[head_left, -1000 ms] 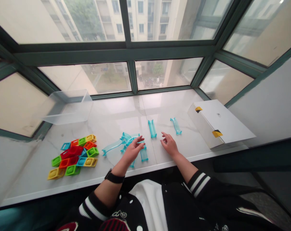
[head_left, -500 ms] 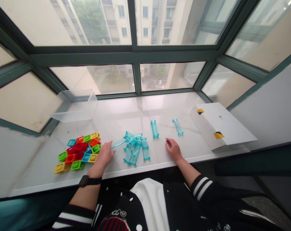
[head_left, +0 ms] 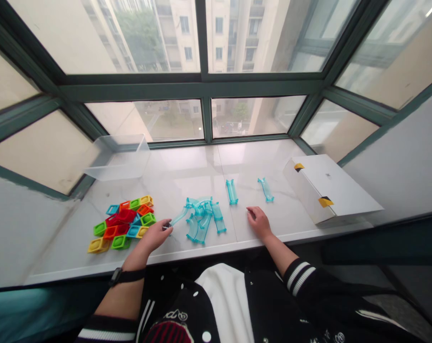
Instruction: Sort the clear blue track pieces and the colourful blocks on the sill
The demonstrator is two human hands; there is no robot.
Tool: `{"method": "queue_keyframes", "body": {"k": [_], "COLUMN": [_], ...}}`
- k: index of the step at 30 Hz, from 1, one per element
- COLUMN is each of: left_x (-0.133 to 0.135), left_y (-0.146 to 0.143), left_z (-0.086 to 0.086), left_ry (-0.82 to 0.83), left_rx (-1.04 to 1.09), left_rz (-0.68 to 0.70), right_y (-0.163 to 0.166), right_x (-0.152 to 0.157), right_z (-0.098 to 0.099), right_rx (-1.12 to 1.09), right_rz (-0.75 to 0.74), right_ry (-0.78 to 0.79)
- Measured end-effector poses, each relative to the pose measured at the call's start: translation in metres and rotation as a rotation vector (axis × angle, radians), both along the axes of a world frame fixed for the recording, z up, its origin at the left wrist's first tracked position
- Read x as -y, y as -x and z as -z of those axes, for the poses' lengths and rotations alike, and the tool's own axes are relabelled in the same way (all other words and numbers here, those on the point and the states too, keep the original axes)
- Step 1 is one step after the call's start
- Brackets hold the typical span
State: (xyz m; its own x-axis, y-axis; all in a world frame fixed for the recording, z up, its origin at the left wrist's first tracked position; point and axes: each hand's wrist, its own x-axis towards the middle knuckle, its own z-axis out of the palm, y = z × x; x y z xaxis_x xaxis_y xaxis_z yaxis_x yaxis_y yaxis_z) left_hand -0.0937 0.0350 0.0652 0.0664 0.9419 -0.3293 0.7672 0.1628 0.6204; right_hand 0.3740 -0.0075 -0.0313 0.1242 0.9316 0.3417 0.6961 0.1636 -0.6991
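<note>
My left hand [head_left: 158, 234] pinches the near end of a clear blue track piece [head_left: 180, 216]. That piece slants up toward a loose pile of similar clear blue track pieces [head_left: 200, 221], and its far end meets the pile's edge. My fingers partly cover the held end. To the right of the pile, my right hand [head_left: 259, 222] rests on the white counter, loosely curled, with nothing seen in it. Beyond it lie a straight blue track piece [head_left: 232, 192] and a wavy one [head_left: 265, 190], apart from each other.
Left of my left hand sits a cluster of red, green, yellow and blue plastic blocks [head_left: 125, 216]. Behind it stands a clear plastic bin [head_left: 118, 171]. A white box [head_left: 334, 186] with yellow-black tabs is at the right. Window frames [head_left: 207, 119] border the counter's back.
My left hand has turned slightly and lifted the near end of the blue track piece. My right hand stays in place, its fingers slightly more curled. The camera view has shifted slightly.
</note>
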Motion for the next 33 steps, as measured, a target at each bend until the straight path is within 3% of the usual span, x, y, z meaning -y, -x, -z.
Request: {"method": "queue_keyframes", "body": {"k": [5,14,19,26,33], "left_x": [0.015,0.037,0.041,0.045,0.058], "left_y": [0.003,0.014,0.019,0.020,0.016], "left_z": [-0.001,-0.006,-0.009,-0.004,0.002], "left_ry": [0.154,0.314,0.516,0.663,0.888], "left_rx": [0.336,0.619,0.827,1.039,1.507], "left_rz": [-0.190,-0.505,-0.535,-0.624,-0.715], "right_y": [0.000,-0.003,-0.003,-0.001,-0.002], "right_x": [0.000,0.000,0.000,0.001,0.001], "right_z": [0.003,0.003,0.003,-0.001,0.002], "right_rx": [0.002,0.019,0.014,0.021,0.024], "right_rz": [-0.005,-0.007,-0.007,0.000,-0.008], "right_ry": [-0.002,0.004,0.011,0.009,0.013]}}
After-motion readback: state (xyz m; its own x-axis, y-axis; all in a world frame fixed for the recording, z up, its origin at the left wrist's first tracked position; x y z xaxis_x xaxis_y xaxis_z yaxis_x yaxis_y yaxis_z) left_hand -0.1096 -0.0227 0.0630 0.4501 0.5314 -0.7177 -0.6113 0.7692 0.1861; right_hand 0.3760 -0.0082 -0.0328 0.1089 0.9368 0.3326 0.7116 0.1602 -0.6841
